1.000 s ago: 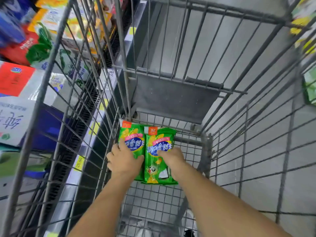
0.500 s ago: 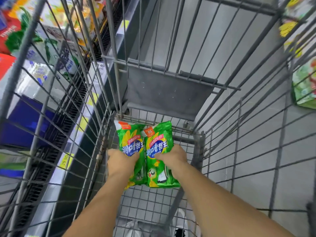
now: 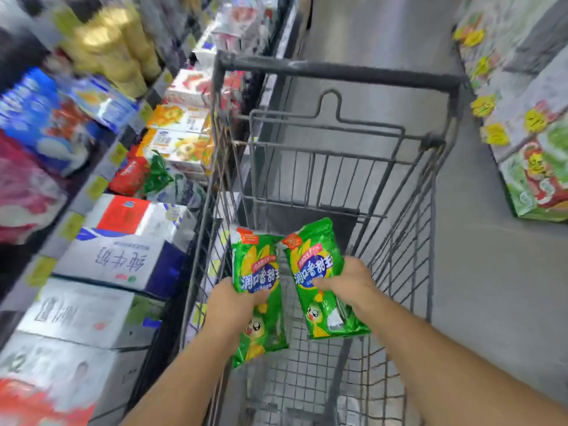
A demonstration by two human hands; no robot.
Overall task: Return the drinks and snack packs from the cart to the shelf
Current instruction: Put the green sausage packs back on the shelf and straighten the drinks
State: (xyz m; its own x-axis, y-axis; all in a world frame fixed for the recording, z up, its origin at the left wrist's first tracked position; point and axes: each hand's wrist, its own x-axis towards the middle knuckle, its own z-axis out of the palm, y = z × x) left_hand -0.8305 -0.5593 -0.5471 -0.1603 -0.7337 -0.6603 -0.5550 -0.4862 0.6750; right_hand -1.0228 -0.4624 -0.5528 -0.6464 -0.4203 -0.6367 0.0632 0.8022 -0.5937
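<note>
Two green snack packs with a corn picture are held up inside the grey wire cart (image 3: 338, 72). My left hand (image 3: 233, 305) grips the left snack pack (image 3: 255, 262) around its middle. My right hand (image 3: 350, 284) grips the right snack pack (image 3: 313, 256), which tilts to the left at the top. Both packs are lifted off the cart's mesh floor and almost touch at their upper corners. The shelf (image 3: 101, 167) runs along the left side of the cart.
The left shelf holds white milk cartons (image 3: 116, 262), red and blue boxes and golden bottles (image 3: 116, 50), all blurred. Another display with green and red boxes (image 3: 534, 179) stands at the right. Grey aisle floor (image 3: 491, 287) lies between cart and right display.
Both hands have raised the two snack packs from the cart floor, and the packs have spread apart. My view has tilted up, so the cart handle and the shelves show.
</note>
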